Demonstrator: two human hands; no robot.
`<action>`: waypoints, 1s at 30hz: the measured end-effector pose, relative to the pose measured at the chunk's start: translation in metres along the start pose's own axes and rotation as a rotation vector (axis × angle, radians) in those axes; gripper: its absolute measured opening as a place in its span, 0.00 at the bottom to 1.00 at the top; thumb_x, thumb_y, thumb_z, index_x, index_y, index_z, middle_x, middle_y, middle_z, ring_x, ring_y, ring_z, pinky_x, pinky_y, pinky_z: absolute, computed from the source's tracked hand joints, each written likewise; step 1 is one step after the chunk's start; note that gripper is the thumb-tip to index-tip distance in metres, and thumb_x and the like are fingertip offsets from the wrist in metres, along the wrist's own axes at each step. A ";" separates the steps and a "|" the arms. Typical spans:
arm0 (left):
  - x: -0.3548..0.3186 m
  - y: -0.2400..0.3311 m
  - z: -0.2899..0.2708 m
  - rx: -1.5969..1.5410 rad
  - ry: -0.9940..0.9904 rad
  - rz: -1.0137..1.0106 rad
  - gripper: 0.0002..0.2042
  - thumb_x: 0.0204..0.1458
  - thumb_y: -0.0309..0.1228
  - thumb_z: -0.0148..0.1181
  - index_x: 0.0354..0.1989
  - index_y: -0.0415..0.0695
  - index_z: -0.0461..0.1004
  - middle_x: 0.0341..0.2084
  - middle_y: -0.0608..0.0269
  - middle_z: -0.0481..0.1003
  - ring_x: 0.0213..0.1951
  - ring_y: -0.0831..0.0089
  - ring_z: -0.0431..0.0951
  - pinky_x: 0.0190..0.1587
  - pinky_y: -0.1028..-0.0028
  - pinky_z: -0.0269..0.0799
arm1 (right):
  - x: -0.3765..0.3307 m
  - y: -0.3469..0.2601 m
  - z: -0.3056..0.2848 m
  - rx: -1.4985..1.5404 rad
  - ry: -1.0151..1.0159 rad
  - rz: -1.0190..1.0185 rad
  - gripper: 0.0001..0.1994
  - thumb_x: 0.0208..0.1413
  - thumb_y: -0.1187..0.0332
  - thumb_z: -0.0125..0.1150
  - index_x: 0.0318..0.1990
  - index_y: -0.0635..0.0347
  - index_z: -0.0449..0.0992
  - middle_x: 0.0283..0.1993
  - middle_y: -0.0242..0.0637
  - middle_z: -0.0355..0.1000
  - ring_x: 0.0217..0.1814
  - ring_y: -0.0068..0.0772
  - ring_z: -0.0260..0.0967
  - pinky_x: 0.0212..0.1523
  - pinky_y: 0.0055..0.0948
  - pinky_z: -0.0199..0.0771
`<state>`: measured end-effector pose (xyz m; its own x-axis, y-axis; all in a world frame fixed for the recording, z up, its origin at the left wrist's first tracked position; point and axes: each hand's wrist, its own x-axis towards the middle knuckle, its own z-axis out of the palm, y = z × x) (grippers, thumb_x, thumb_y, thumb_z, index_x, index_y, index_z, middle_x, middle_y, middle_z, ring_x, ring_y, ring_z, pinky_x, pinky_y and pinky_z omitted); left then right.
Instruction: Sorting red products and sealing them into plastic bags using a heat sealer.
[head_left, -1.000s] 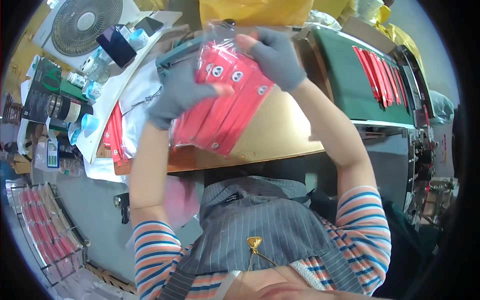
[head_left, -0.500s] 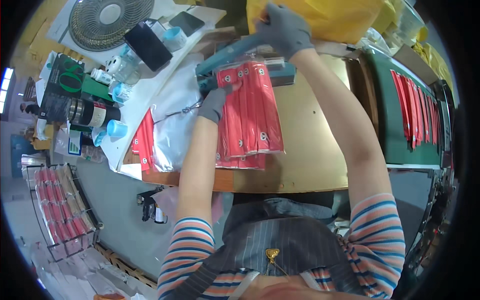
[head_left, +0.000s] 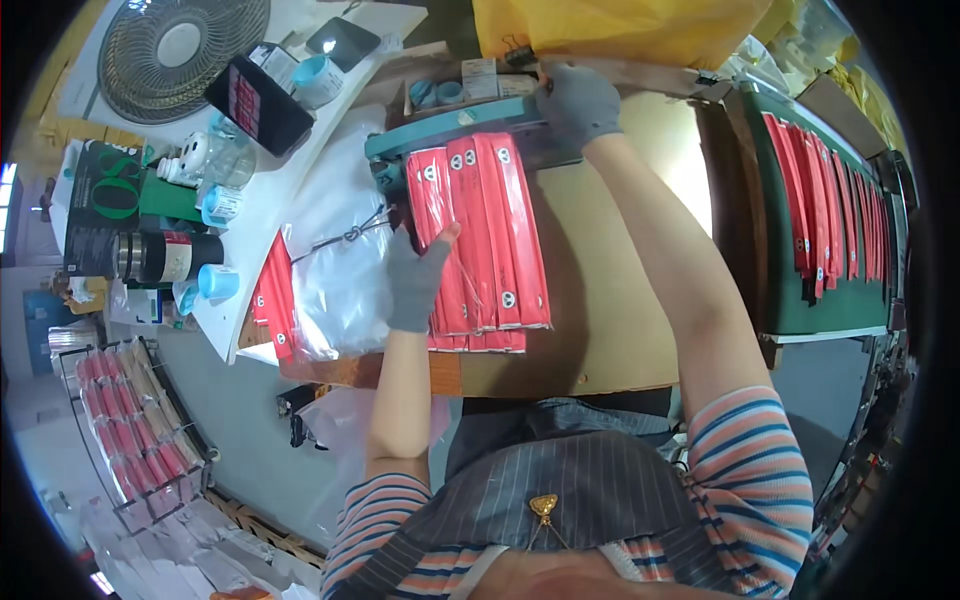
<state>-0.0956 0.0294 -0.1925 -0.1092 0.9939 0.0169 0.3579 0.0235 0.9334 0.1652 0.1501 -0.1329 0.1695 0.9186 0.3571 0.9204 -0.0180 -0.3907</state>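
A teal bag sealer (head_left: 460, 122) lies across the back of the work board, its long arm lowered over the top of a clear plastic bag of red paper sleeves (head_left: 482, 240). My gloved right hand (head_left: 582, 105) is closed on the right end of the sealer's arm. My gloved left hand (head_left: 412, 285) lies along the bag's left edge, thumb out over the red sleeves and fingers extended. More red sleeves show below the bag's lower edge. Left of my left hand are clear plastic bags (head_left: 345, 285) with a dark cord across them.
A white side table (head_left: 285, 215) at the left carries a fan (head_left: 180, 55), a phone (head_left: 258, 105), a flask (head_left: 168, 256) and light-blue cups. Yellow sheeting (head_left: 610, 30) covers the far side. At the right, red sleeves rest on a green surface (head_left: 800, 305).
The sealer's arm has come down from a raised slant, with my right hand lowered on it. My left hand has slid nearer along the bag from its top end.
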 end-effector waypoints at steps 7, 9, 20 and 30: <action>-0.013 0.016 0.002 0.094 -0.083 -0.214 0.40 0.48 0.55 0.56 0.56 0.27 0.60 0.54 0.38 0.65 0.57 0.54 0.65 0.56 0.66 0.60 | -0.057 0.011 0.010 0.320 0.169 0.248 0.28 0.46 0.46 0.61 0.44 0.63 0.70 0.40 0.48 0.73 0.40 0.44 0.73 0.44 0.39 0.70; -0.011 -0.007 0.000 0.082 -0.044 -0.276 0.40 0.48 0.54 0.56 0.57 0.28 0.60 0.54 0.38 0.65 0.57 0.55 0.65 0.57 0.66 0.60 | -0.131 -0.010 0.026 0.575 -0.227 0.222 0.33 0.43 0.52 0.67 0.51 0.67 0.66 0.43 0.47 0.72 0.45 0.37 0.72 0.47 0.34 0.69; -0.175 0.034 -0.041 -0.510 -0.505 -0.405 0.25 0.46 0.41 0.64 0.48 0.35 0.71 0.42 0.61 0.74 0.44 0.75 0.72 0.49 0.73 0.66 | -0.343 -0.020 -0.067 1.949 -1.064 0.715 0.38 0.39 0.61 0.64 0.59 0.66 0.58 0.57 0.47 0.65 0.56 0.46 0.66 0.57 0.42 0.67; -0.382 -0.048 -0.336 1.409 0.383 -0.497 0.29 0.38 0.60 0.59 0.24 0.40 0.76 0.26 0.50 0.76 0.30 0.51 0.75 0.32 0.58 0.69 | -0.275 -0.245 -0.112 1.814 -1.701 0.288 0.28 0.48 0.63 0.56 0.56 0.66 0.62 0.50 0.46 0.69 0.51 0.40 0.70 0.52 0.38 0.72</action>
<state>-0.3826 -0.3874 -0.1235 -0.6238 0.7737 0.1106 0.7468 0.6318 -0.2078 -0.0675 -0.1423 -0.0402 -0.9255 0.3656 -0.0992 -0.2376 -0.7643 -0.5994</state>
